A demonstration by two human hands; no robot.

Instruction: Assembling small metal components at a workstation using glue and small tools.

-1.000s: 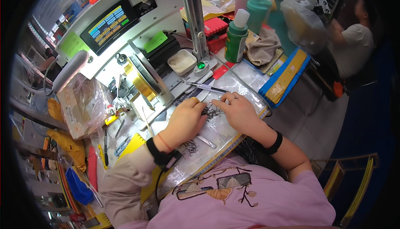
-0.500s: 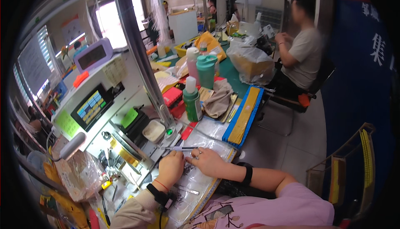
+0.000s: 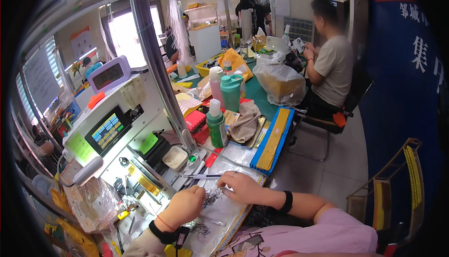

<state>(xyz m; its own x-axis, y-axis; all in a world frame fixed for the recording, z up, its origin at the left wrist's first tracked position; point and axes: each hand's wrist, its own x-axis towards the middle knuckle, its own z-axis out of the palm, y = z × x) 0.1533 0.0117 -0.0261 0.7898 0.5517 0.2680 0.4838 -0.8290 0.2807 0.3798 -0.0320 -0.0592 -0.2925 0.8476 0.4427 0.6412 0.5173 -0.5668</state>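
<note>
My left hand is closed in a pinch over the work surface in front of the machine; whatever its fingertips hold is too small to make out. To its right, my right hand has its fingers curved downward and apart, with nothing visible in them. A tangle of thin black wire-like pieces lies on the clear-covered bench between the hands. Just beyond the fingers rests a slim pen-like tool. A flat metal strip and more black strands lie near my left wrist.
At left stands a white machine with a lit screen. A small beige tray, a green bottle, a teal cup and a blue-edged yellow strip holder are beyond my hands. A seated person works at right.
My hands have moved apart; they were together at the fingertips before. The left hand has come down and left, baring the black strands between them. The view has shifted slightly.
</note>
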